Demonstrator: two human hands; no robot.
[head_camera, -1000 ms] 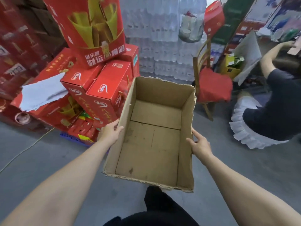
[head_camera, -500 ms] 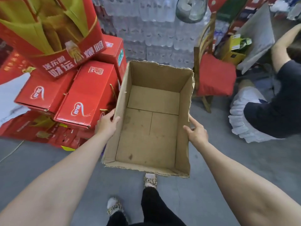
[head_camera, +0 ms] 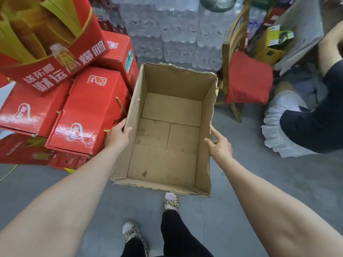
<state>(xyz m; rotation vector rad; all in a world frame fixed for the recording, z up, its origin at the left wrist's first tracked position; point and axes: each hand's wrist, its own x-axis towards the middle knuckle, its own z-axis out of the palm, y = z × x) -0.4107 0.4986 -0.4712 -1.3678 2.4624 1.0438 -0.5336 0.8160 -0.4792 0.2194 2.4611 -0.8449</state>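
At the far left stand the red cartons (head_camera: 89, 112), stacked, and the box passes just beside them without touching, as far as I can see. I judge I hold it to this side so that it clears the stack.

My left hand (head_camera: 117, 137) grips the left wall of the cardboard box (head_camera: 163, 160). The thumb is hooked over the rim to the inside, and the other fingers are hidden behind the wall. The left arm is long and almost straight, reaching forward and a little inward.

The box is in the air in front of my body, above the grey floor (head_camera: 278, 182) and above my forward foot. Its opening is turned up, and it has nothing inside. The rim is torn and there are no flaps or handles. This is probably why it is held by the two long walls, one hand on each side, so it stays level and does not twist.

My right hand (head_camera: 220, 145) holds the right wall. The thumb touches the rim and the index finger lies along the outside. How the remaining fingers curl, I cannot tell. This arm is also stretched, mirroring the left one.

Further right is a wooden chair with a red cushion (head_camera: 248, 78). Near the edge, another person (head_camera: 315, 127) bends down, well apart from the box.
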